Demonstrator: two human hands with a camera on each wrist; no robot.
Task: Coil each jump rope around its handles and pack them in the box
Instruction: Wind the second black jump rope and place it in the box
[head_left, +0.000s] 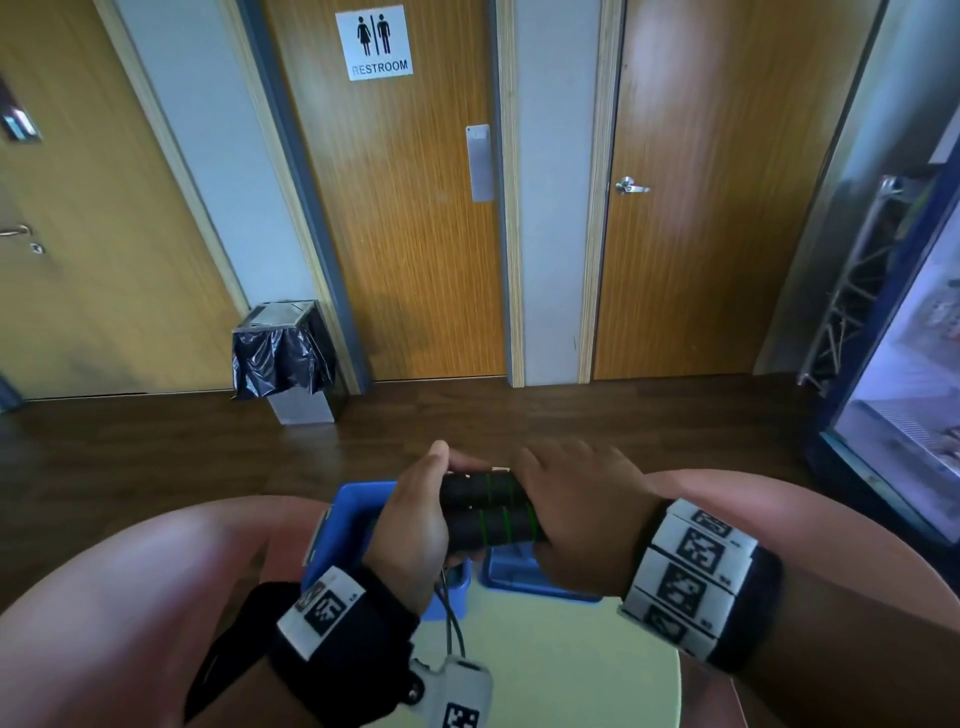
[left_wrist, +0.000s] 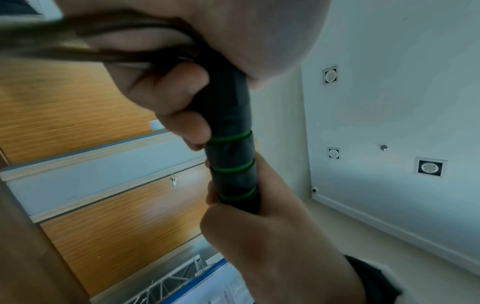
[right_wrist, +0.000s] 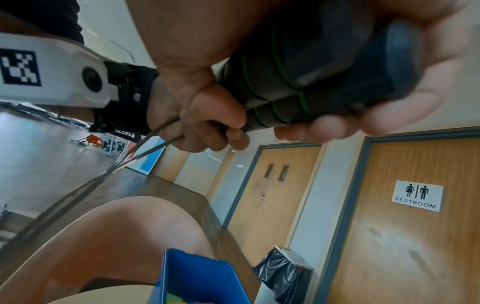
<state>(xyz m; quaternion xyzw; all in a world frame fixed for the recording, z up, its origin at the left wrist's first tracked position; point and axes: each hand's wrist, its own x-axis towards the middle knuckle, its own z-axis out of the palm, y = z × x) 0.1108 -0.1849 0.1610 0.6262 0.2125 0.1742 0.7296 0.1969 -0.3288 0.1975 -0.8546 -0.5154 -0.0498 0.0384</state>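
- Because the cord (right_wrist: 145, 148) hangs loose from the left end of the paired handles (head_left: 491, 512), held just above the blue box (head_left: 358, 499), I judge it could slip or tangle if grip slackens.
- The left hand (head_left: 410, 525) is wrapped around the handles' cord end.
- The right hand (head_left: 576, 514) curls over their other end.

The far ends of the handles (head_left: 488, 512) are covered by the right hand (head_left: 576, 512) and left hand (head_left: 415, 519). Most of the blue box (head_left: 358, 499) is blocked too. The rope (left_wrist: 78, 51) is smeared into a blur near the left wrist, and its loose end is cut off.
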